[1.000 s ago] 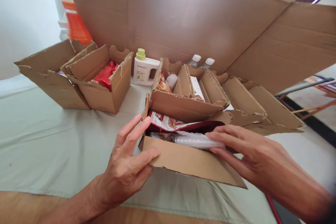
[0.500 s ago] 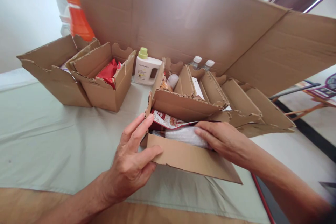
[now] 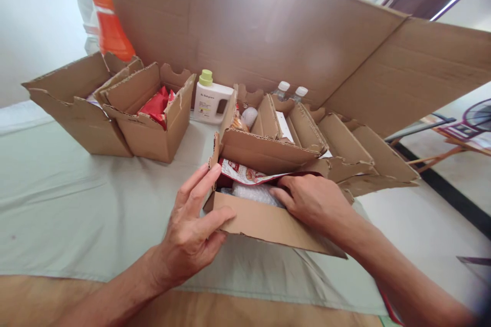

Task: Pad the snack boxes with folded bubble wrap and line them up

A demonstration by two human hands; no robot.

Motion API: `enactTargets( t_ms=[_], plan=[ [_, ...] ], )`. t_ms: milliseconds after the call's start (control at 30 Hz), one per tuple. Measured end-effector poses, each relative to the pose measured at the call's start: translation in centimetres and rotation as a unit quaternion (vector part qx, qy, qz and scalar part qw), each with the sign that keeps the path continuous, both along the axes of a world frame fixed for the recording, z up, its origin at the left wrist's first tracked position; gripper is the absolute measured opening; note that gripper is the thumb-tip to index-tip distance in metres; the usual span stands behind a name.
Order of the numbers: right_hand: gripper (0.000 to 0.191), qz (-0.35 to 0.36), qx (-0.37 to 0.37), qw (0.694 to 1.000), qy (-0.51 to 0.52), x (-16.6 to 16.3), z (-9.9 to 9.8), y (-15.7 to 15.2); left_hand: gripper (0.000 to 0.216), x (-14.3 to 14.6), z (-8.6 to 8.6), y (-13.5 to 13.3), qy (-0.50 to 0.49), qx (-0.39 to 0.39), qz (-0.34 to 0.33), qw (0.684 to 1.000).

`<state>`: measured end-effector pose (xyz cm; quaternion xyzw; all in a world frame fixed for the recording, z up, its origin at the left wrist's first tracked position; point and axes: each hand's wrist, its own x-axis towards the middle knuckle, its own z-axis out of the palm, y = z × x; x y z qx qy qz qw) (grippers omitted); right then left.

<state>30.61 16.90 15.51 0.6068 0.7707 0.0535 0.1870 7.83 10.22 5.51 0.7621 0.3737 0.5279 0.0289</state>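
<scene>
At the near edge of the cloth is an open cardboard box [image 3: 274,219]. My left hand [image 3: 195,219] steadies its left end, thumb over the front wall and fingers along the side edge. Inside lies a bubble-wrapped item [image 3: 255,193], its contents not clear. Behind it stands a red and white printed packet [image 3: 243,171]. My right hand [image 3: 314,199] reaches into the box from the right. Its thumb rests on the bubble wrap, while its other fingers go down between wrap and packet and are mostly hidden.
More cardboard boxes stand behind and right, one holding a white ball-like thing [image 3: 250,117]. Two boxes at left include one with a red packet [image 3: 156,107]. A white jug with a green cap [image 3: 209,102], bottles [image 3: 283,91] and an orange container [image 3: 114,30] stand near a large cardboard panel [image 3: 245,25].
My right hand has moved left and deeper into the box. The bubble-wrapped item has sunk lower and shifted left. My left hand keeps its place on the box.
</scene>
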Motion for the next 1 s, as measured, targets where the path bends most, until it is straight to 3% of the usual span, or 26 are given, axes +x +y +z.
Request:
enactTargets(
  t_ms=[67,133,200,267,367,533,667,800,867,1000],
  plan=[
    [0.036,0.020,0.039,0.998,0.039,0.4,0.3,-1.1,0.041,0.0,-0.1,0.0,-0.001,-0.002,0.000,1.000],
    [0.038,0.086,0.058,0.987,0.125,0.8,0.1,-1.8,0.039,0.1,-0.2,0.0,-0.002,0.001,0.003,1.000],
    [0.042,0.171,0.026,0.962,0.213,1.0,-0.3,-2.1,0.038,0.1,-0.3,0.0,-0.002,0.010,0.009,1.000],
    [0.044,0.208,-0.020,0.939,0.272,1.1,-0.5,-2.3,0.038,0.2,-0.3,0.0,-0.002,0.019,0.015,1.000],
    [0.043,0.168,0.011,0.929,0.330,1.5,0.0,-3.5,0.040,0.2,0.1,-0.3,-0.011,0.024,0.020,0.999],
    [0.020,0.112,0.213,0.876,0.418,4.2,0.4,-8.5,0.058,-0.5,0.7,-2.2,-0.071,-0.011,0.063,0.995],
    [0.019,0.007,0.316,0.826,0.466,7.7,-1.5,-10.4,0.056,-0.9,-0.1,-3.6,-0.095,-0.126,0.116,0.981],
    [0.047,-0.075,0.224,0.826,0.512,9.2,-4.6,-8.9,0.066,-0.3,-2.0,-3.3,-0.142,-0.311,0.091,0.935],
    [0.057,-0.087,0.166,0.830,0.526,8.7,-6.1,-7.5,0.072,0.5,-2.8,-2.2,-0.166,-0.335,0.049,0.926],
    [0.055,-0.117,0.113,0.822,0.545,6.6,-8.2,-5.7,0.067,2.3,-3.2,0.4,-0.194,-0.338,-0.024,0.921]
  ],
)
